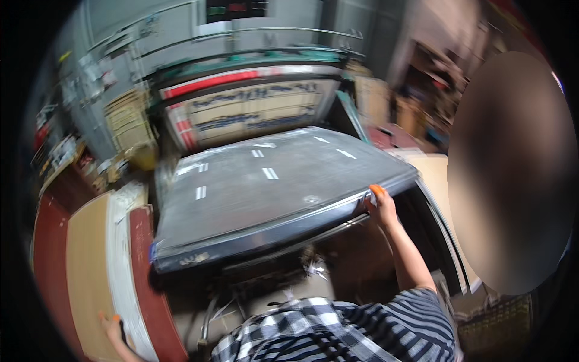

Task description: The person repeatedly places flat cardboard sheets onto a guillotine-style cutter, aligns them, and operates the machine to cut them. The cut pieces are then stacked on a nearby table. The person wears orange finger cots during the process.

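Note:
A wide grey metal plate (241, 199) with short white strips on it fills the middle, part of a large press-like machine. My right hand (383, 211), with an orange finger cover, is closed on the plate's dark front edge near its right end. Down at the lower left, my left hand (111, 329) reaches over a tan board (90, 265), its fingers apart and orange at the tips. Nothing shows in that hand, and blur hides whether it touches the board.
Behind the plate stands an upright frame (253, 108) with a beige panel and red-white edging. Dark red boards (158, 283) and a whitish stack (123, 259) lie at left. Leaning panels (126, 120) stand farther back. A large blurred oval (512, 175) hides the right side.

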`<state>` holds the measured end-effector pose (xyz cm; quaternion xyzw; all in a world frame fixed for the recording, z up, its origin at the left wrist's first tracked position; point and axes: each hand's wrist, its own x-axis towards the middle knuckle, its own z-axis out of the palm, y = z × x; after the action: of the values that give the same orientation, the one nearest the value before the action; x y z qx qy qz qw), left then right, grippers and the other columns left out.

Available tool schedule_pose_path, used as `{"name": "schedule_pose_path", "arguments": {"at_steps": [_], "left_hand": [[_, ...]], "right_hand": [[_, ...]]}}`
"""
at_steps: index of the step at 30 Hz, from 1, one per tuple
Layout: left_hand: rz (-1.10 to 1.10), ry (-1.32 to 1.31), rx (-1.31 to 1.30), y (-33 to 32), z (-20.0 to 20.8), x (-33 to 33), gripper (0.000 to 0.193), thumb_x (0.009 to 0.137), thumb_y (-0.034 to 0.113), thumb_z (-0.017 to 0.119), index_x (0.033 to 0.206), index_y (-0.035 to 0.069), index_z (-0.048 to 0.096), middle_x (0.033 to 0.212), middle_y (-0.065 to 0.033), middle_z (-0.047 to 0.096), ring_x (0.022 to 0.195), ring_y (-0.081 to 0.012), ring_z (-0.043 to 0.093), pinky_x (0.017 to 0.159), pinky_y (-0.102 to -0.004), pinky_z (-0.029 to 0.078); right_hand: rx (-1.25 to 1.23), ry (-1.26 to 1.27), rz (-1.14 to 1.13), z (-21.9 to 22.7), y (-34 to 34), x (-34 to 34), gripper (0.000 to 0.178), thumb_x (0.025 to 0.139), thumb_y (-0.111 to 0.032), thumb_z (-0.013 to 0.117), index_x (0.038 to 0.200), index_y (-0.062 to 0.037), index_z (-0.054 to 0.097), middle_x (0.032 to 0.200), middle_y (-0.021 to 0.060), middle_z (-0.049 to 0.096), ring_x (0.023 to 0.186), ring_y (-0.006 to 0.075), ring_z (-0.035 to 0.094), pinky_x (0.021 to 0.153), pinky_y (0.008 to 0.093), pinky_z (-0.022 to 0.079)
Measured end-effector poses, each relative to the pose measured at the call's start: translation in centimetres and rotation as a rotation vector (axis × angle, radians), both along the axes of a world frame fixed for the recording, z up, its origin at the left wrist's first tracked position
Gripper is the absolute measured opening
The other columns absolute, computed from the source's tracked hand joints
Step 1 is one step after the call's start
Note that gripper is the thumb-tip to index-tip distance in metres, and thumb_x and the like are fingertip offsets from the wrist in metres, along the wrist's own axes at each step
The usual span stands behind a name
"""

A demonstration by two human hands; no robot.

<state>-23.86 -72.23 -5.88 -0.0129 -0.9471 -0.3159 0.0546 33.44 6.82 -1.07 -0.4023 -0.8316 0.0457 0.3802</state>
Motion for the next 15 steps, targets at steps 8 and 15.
{"name": "schedule_pose_path", "arguments": {"at_steps": [8,15], "left_hand": [[-0.512,0.528,-0.061,36.2,9.8,6.2,0.044,0.088,0.004,0.061,0.131,-0.001,0.052,0.137,-0.0165,0.052,0.128,-0.0289,0.047,0.109,-0.0363,0.032],[-0.897,0.489,0.085,55.7,16.6,19.7,0.043,0.086,0.000,0.060,0.129,0.001,0.055,0.138,-0.0149,0.052,0.129,-0.0282,0.047,0.109,-0.0344,0.033]], "right_hand": [[-0.790,-0.428,-1.197,-3.1,8.7,33.0,0.115,0.069,-0.061,0.074,0.152,-0.0107,0.014,0.158,0.0138,0.016,0.147,0.0294,0.008,0.114,0.0577,0.014],[-0.468,-0.514,-1.060,-9.4,7.4,39.2,0.087,0.070,-0.051,0.078,0.134,-0.0025,0.046,0.144,0.0174,0.040,0.135,0.0320,0.033,0.108,0.0586,0.026]]}}
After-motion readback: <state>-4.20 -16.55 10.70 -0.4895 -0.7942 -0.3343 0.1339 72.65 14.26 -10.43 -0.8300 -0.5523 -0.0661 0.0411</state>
